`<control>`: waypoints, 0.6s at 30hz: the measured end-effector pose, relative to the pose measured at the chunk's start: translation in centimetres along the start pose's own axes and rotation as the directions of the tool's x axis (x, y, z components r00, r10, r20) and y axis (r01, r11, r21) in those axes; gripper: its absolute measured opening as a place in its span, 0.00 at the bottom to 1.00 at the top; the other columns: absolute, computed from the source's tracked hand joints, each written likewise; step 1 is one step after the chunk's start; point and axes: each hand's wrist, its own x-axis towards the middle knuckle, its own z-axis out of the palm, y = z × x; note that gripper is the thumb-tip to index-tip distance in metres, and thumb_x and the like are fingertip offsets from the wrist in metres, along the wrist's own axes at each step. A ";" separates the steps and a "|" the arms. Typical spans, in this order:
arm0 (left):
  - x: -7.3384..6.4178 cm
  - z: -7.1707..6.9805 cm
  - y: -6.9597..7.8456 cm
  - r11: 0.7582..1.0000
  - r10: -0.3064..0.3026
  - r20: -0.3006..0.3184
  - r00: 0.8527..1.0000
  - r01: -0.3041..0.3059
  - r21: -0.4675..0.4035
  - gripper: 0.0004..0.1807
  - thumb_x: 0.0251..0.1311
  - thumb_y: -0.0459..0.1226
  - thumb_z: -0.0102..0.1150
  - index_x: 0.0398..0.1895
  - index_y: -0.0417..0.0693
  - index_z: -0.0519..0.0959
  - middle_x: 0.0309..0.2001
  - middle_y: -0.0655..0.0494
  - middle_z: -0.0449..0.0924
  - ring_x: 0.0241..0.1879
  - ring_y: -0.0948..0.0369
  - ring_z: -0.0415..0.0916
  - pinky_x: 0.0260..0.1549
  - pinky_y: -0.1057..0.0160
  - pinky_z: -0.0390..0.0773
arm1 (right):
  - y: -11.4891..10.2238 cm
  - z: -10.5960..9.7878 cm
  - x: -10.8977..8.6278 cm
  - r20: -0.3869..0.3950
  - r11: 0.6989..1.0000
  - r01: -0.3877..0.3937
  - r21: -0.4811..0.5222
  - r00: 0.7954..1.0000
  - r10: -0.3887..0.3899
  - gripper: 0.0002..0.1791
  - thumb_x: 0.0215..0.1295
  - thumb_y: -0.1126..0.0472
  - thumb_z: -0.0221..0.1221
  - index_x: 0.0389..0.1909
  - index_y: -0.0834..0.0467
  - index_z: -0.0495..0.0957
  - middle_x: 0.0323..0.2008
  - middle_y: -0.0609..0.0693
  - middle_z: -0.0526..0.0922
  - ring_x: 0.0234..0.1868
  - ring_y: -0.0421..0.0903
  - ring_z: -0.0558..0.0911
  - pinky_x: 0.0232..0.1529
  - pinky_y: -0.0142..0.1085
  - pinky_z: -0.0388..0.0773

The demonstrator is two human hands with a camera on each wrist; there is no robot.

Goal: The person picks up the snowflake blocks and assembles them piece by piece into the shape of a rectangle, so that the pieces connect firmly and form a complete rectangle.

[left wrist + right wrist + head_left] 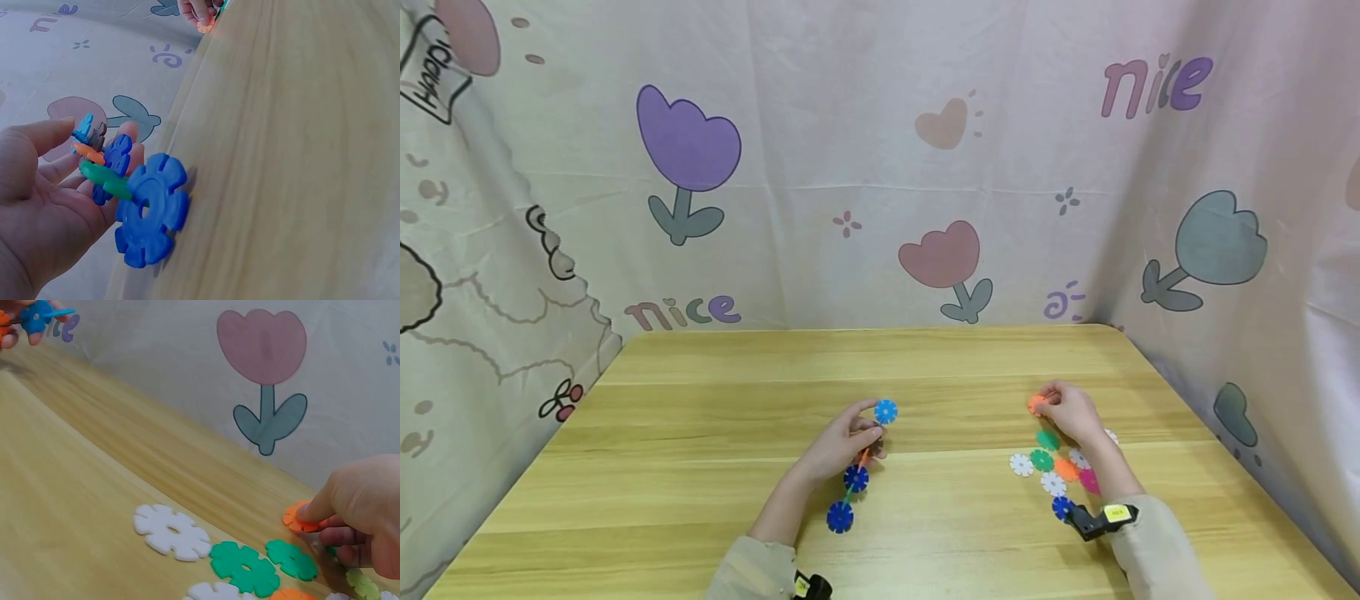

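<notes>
My left hand [833, 450] holds a chain of interlocking plastic snowflake discs above the table. At its far end is a light blue disc [886, 412]; towards me follow a brown disc [97, 135], an orange disc [88, 152], a dark blue disc [856, 478], a green disc [104, 175] and another dark blue disc [153, 212]. On the right, my right hand [1072, 414] pinches a loose orange disc [299, 516] between thumb and fingers, beyond a group of loose discs. Part of that orange disc is covered by the fingers.
Loose discs lie below my right hand: a white disc [1021, 465], a green disc [1042, 460], an orange disc [1066, 469], a magenta disc [1088, 481] and a dark blue disc [1062, 508], among others. The wooden table [700, 500] ends at a printed curtain [820, 167].
</notes>
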 end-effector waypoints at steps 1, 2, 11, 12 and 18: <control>0.0 0.0 0.0 1.000 0.000 0.004 1.000 0.000 0.000 0.30 0.68 0.35 0.46 0.70 0.40 0.50 0.49 0.34 0.72 0.37 0.52 0.79 0.34 0.57 0.80 | -0.2 0.1 -0.1 -0.001 1.000 0.012 0.003 1.000 -0.012 0.14 0.61 0.65 0.57 0.45 0.68 0.73 0.35 0.58 0.77 0.34 0.51 0.73 0.34 0.39 0.70; 0.0 0.0 0.0 1.000 -0.002 0.008 1.000 0.002 -0.001 0.30 0.69 0.35 0.45 0.70 0.41 0.49 0.49 0.34 0.71 0.37 0.52 0.79 0.34 0.58 0.80 | -0.3 0.1 -0.2 -0.003 1.000 0.028 0.002 1.000 -0.028 0.14 0.61 0.65 0.57 0.46 0.68 0.73 0.35 0.58 0.78 0.35 0.50 0.73 0.34 0.39 0.71; 0.0 0.1 0.1 1.000 -0.015 0.029 0.999 0.015 -0.018 0.30 0.69 0.33 0.43 0.72 0.47 0.48 0.48 0.36 0.67 0.38 0.53 0.77 0.36 0.58 0.79 | -3.4 1.2 -1.0 0.032 0.988 0.115 0.103 0.992 -0.119 0.17 0.62 0.63 0.58 0.50 0.67 0.75 0.36 0.55 0.79 0.33 0.47 0.73 0.32 0.35 0.71; 0.0 0.1 0.1 1.000 -0.017 0.026 1.000 0.018 -0.021 0.30 0.69 0.33 0.43 0.72 0.48 0.48 0.48 0.37 0.67 0.38 0.53 0.77 0.36 0.58 0.79 | -3.8 1.4 -1.1 0.037 0.985 0.121 0.122 0.991 -0.126 0.17 0.63 0.63 0.58 0.50 0.67 0.75 0.35 0.54 0.78 0.32 0.47 0.73 0.30 0.35 0.71; 0.1 0.1 0.1 0.996 -0.024 -0.014 1.000 0.022 -0.086 0.30 0.68 0.33 0.45 0.71 0.49 0.51 0.49 0.32 0.66 0.39 0.51 0.77 0.37 0.55 0.79 | -6.6 2.8 -1.8 0.083 0.948 0.166 0.273 0.977 -0.195 0.16 0.62 0.64 0.59 0.48 0.68 0.75 0.29 0.55 0.78 0.28 0.49 0.74 0.22 0.32 0.71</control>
